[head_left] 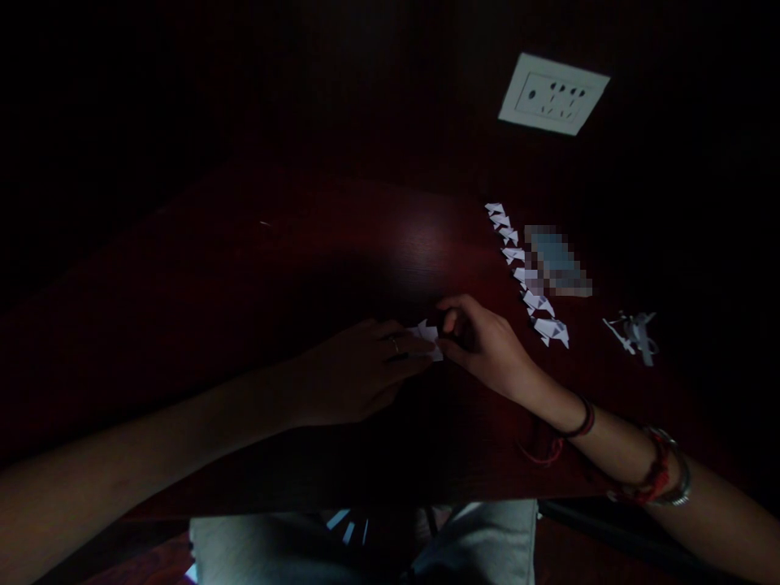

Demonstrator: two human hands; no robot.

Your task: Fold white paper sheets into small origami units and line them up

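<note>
A small piece of white folded paper [430,333] lies on the dark red table in front of me. My left hand [357,370], with a ring on one finger, reaches over it from the left; its outstretched fingers hold the paper down and hide part of it. At the paper's right edge is my right hand [484,345]. Its thumb touches or nearly touches the paper, while the index finger is raised apart from the thumb and the other fingers are curled. Beyond the right hand, several white folded paper figures [550,330] stand in a slanting row.
A blurred, flat rectangular object [557,260] lies beside the row. Farther right is a small tangle of white cord [637,337]. A white wall socket [554,93] is at the upper right. The table [201,268] ends just before my lap; the surroundings are very dark.
</note>
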